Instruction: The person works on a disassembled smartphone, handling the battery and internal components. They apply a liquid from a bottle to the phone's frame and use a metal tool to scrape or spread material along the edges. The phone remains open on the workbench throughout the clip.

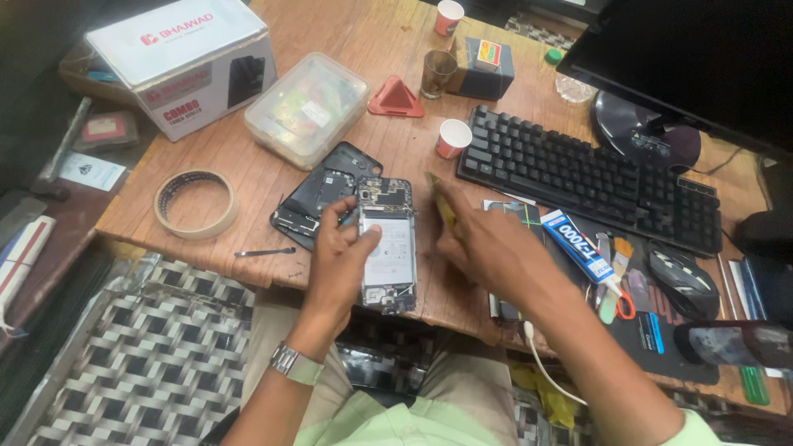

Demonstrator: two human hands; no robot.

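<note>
The left hand [343,252] has its grip clamped on an opened phone [387,244], fingers wrapped over its left edge and thumb on the pale battery; the phone lies near the front edge of the wooden desk [273,177]. The right hand [487,244] is just beside the phone's right edge, its grip closed together on a thin yellowish tool [443,211]. A dark back cover [318,194] lies touching the phone's upper left. A tape roll [196,204] sits well apart at left, a black keyboard [591,177] at right.
</note>
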